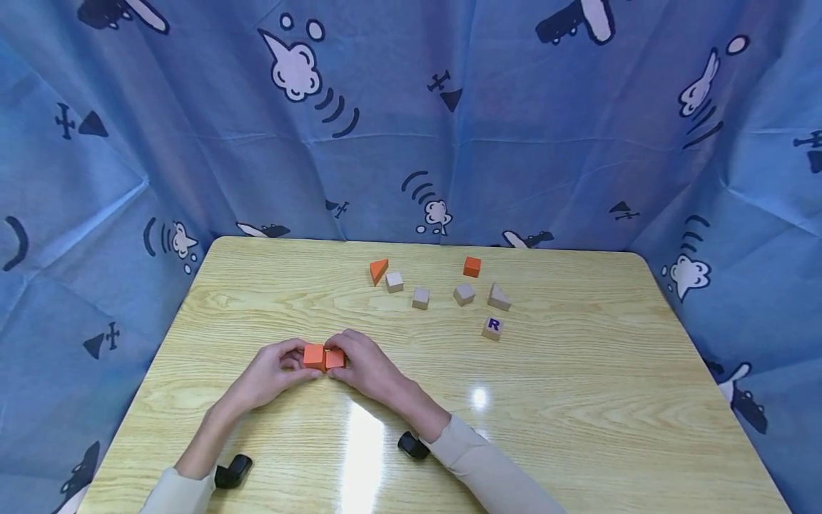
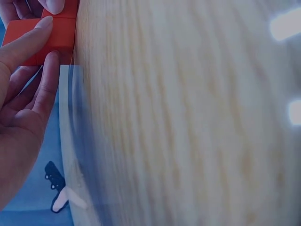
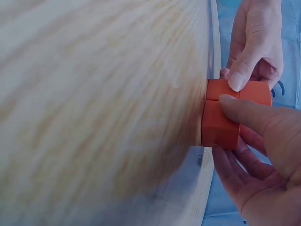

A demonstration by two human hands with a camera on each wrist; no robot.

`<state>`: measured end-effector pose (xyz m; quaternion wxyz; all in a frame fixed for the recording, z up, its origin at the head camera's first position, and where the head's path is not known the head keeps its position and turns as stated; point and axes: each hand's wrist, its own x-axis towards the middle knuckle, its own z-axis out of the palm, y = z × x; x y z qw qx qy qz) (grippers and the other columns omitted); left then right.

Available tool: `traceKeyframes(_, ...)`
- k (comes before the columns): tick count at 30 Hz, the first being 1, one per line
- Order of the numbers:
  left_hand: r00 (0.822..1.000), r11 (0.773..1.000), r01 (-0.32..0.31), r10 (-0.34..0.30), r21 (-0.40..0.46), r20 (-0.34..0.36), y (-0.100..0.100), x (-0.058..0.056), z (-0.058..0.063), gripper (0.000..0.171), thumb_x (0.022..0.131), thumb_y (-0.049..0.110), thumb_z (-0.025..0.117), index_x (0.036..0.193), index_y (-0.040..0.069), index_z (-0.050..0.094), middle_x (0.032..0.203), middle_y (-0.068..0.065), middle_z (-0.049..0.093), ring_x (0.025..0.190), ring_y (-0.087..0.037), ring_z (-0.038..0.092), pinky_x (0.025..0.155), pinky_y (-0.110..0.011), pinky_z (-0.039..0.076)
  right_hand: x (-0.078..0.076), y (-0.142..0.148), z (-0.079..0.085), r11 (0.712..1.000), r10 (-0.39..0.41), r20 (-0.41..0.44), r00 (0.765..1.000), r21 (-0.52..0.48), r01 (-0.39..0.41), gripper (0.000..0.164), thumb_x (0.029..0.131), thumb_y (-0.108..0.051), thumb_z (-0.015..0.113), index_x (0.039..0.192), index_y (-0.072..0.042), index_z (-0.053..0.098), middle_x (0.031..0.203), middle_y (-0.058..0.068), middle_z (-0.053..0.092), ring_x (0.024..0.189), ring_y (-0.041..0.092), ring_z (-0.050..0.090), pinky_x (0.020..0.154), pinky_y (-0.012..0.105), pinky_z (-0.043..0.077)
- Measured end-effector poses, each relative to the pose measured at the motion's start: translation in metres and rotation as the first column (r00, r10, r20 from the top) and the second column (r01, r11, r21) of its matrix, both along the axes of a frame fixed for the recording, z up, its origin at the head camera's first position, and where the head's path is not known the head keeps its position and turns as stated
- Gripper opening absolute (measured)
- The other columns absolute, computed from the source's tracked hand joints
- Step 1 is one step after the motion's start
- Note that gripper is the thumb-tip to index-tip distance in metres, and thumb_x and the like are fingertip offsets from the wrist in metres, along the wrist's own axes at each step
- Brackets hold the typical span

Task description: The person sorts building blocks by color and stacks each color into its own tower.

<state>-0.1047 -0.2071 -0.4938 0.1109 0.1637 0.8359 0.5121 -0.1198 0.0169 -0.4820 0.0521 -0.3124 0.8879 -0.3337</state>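
My left hand (image 1: pixel 265 377) pinches a stack of two orange cubes (image 1: pixel 314 356) between thumb and fingers. A seam between the stacked cubes (image 2: pixel 55 40) shows in the left wrist view. Close against the stack, on its right side, is a single orange cube (image 1: pixel 335 359). My right hand (image 1: pixel 374 369) pinches this cube (image 3: pixel 219 124), thumb on the near face and fingers on the far side. Both the stack and the cube stand at the tabletop, left of the middle. Parts of the cubes are hidden behind the fingers.
Farther back on the wooden table (image 1: pixel 578 357) lie an orange triangular block (image 1: pixel 379 271), an orange cube (image 1: pixel 472 267), several pale wooden cubes (image 1: pixel 420 298), a pale triangular block (image 1: pixel 498 298) and a cube marked R (image 1: pixel 492 328). A blue patterned curtain (image 1: pixel 385 164) surrounds the table.
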Motion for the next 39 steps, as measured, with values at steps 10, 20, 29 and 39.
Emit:
traceKeyframes(10,1.0,1.0,0.001,-0.001,-0.001,0.012,-0.003,0.0,-0.001,0.032,0.087,0.011,0.083,0.114,0.002,0.067,0.093,-0.004,0.068,0.076,-0.013,0.066,0.069,-0.025,0.056,-0.006,0.014,0.006,0.999,0.032,0.061,0.998,0.03,-0.034,0.049,0.091,-0.025,0.082,0.133,-0.008,0.063,0.127,0.004,0.065,0.116,0.015,0.06,0.1,0.026,0.049)
traceKeyframes(20,1.0,1.0,-0.014,0.014,-0.007,0.025,-0.004,0.001,0.0,0.034,0.087,0.011,0.084,0.115,0.002,0.067,0.091,-0.004,0.068,0.075,-0.014,0.066,0.068,-0.025,0.054,-0.023,0.049,0.02,0.991,0.033,0.099,0.995,-0.13,-0.02,0.042,0.094,-0.015,0.078,0.131,-0.003,0.063,0.125,0.012,0.066,0.116,0.023,0.062,0.101,0.038,0.052)
traceKeyframes(29,0.999,1.0,-0.019,0.019,-0.009,0.041,-0.003,0.002,-0.001,0.035,0.088,0.011,0.083,0.117,0.001,0.066,0.092,-0.005,0.068,0.076,-0.015,0.066,0.069,-0.024,0.054,-0.039,0.077,0.022,0.982,-0.003,0.021,1.0,-0.188,0.007,0.032,0.097,-0.014,0.073,0.125,0.001,0.066,0.121,0.017,0.067,0.112,0.029,0.063,0.097,0.048,0.053)
traceKeyframes(39,0.999,1.0,-0.011,0.01,0.018,0.05,-0.002,0.002,-0.002,0.037,0.088,0.01,0.082,0.118,-0.003,0.064,0.093,-0.007,0.067,0.077,-0.015,0.065,0.068,-0.025,0.054,-0.054,0.106,0.022,0.973,-0.091,-0.059,0.994,-0.218,0.076,0.026,0.098,-0.01,0.072,0.122,-0.003,0.068,0.117,0.016,0.068,0.109,0.03,0.065,0.095,0.048,0.056)
